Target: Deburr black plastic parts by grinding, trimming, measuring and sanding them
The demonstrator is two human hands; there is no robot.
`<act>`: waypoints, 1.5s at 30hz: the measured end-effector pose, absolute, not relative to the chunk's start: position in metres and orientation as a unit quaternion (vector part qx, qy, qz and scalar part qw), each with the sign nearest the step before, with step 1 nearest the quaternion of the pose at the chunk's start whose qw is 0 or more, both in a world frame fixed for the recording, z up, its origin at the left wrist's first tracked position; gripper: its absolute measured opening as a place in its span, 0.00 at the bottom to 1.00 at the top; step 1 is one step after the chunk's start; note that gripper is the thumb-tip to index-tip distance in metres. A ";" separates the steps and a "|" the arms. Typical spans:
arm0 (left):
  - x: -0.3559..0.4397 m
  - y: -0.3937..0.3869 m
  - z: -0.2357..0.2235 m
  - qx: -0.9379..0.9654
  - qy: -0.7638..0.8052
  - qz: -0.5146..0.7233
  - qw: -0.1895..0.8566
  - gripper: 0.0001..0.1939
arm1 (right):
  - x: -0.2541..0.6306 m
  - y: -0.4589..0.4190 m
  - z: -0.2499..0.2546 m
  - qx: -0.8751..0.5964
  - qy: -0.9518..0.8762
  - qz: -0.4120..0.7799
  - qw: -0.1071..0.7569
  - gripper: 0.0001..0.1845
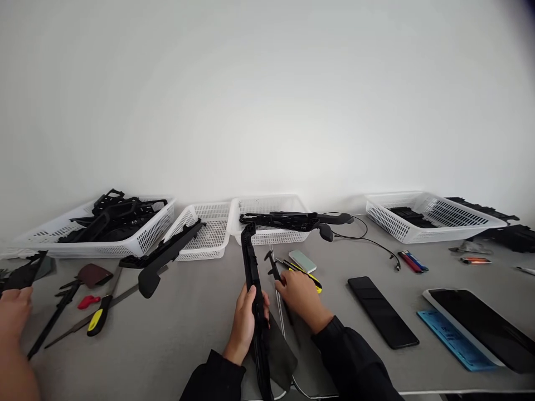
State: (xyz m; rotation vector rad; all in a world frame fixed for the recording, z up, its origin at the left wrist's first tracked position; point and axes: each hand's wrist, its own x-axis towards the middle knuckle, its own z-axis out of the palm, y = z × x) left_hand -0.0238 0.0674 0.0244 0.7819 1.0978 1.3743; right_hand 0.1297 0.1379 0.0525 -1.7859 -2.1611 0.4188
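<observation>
My left hand [244,320] is wrapped round a long, narrow black plastic part [252,278], which stands lengthwise in front of me. Close to its right side, my right hand [304,298] has its fingers closed on a black caliper [273,267], jaws pointing away from me. A yellow-and-black utility knife [318,286] lies partly hidden behind that hand, beside a pale green block [302,260]. Between my hands run thin metal rods [281,312]. Below the part lies a dark grey sheet [279,356], its material unclear.
White baskets [144,239] line the wall, several holding black parts. At left, another person's hand [16,317] grips a black part near a second caliper [54,320] and a yellow-black-handled file [98,320]. Rightward lie a black phone [382,312], a blue strip [455,340] and markers [412,260].
</observation>
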 end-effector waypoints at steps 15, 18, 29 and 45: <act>-0.027 0.057 0.019 0.411 0.466 0.553 0.555 0.26 | 0.104 0.073 0.002 -0.434 -0.443 0.564 0.545 0.20; -0.028 0.056 0.017 0.416 0.478 0.553 0.541 0.29 | 0.101 0.075 0.001 -0.418 -0.435 0.586 0.542 0.20; -0.026 0.057 0.017 0.414 0.496 0.541 0.538 0.31 | 0.101 0.074 0.005 -0.413 -0.415 0.591 0.555 0.24; -0.026 0.057 0.019 0.433 0.502 0.526 0.532 0.26 | 0.104 0.074 0.007 -0.416 -0.399 0.592 0.563 0.20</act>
